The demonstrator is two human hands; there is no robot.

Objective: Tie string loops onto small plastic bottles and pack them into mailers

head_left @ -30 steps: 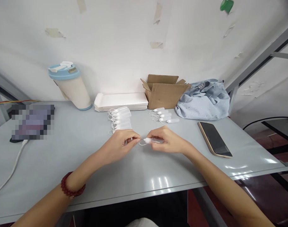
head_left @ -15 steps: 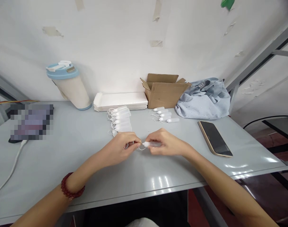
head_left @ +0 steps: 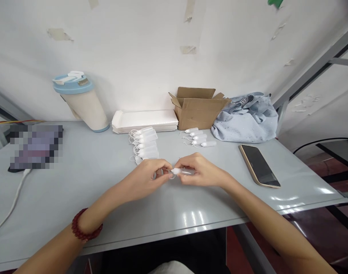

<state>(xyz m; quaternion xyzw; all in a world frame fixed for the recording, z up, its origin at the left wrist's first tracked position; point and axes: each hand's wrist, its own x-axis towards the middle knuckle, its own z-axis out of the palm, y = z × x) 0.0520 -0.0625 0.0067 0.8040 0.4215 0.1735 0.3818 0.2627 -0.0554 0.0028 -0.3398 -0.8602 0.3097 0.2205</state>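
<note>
A small translucent dropper bottle [head_left: 187, 172] with a white cap lies sideways in my right hand [head_left: 201, 170], thumb and fingers closed around its body. Its tip points left toward my left hand [head_left: 154, 174], whose thumb and forefinger pinch at that tip. A thin white loop hangs below the tip, partly hidden by the fingers. Just beyond my left hand lies a row of similar dropper bottles [head_left: 147, 144] with thin loops at their ends. Several more bottles [head_left: 198, 137] lie beyond my right hand.
Along the wall stand a cream tumbler [head_left: 90, 108] with a blue lid, a stack of white envelopes [head_left: 145, 121], an open cardboard box [head_left: 198, 114] and a light blue cloth bag [head_left: 245, 121]. A phone [head_left: 259, 165] lies right; a blurred device [head_left: 37, 146] with a cable lies left.
My left fingers have moved slightly right, closer in on the bottle's tip. The loop below it shows less. My right hand keeps its hold on the bottle.
</note>
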